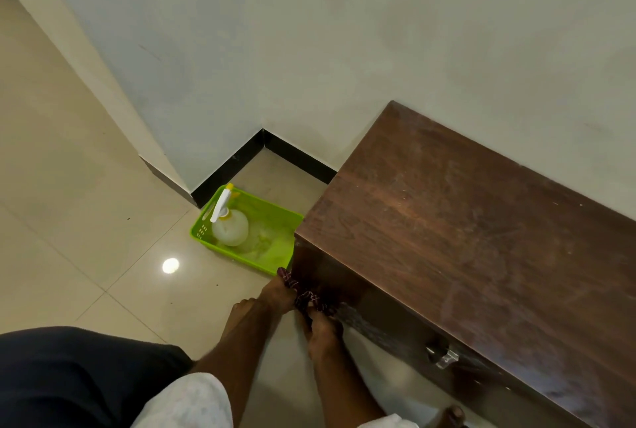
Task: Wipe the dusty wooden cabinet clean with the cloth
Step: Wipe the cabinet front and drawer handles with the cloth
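Both left hand (276,294) and right hand (322,328) pinch, fingers curled, the dark-red patterned cloth (305,297) against the front corner of the brown wooden cabinet (447,221); we judge it soft, light, best held bunched.

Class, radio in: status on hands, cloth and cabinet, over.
Left hand and right hand both grip cloth at cabinet front corner. Green basket beside cabinet, not blocking hands.

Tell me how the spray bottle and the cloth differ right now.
The spray bottle is pale and rounded; the cloth is dark, patterned and bunched. The bottle stands untouched in the green basket; the cloth is gripped by the left hand and right hand against the front corner of the cabinet. Both sit low near that corner.
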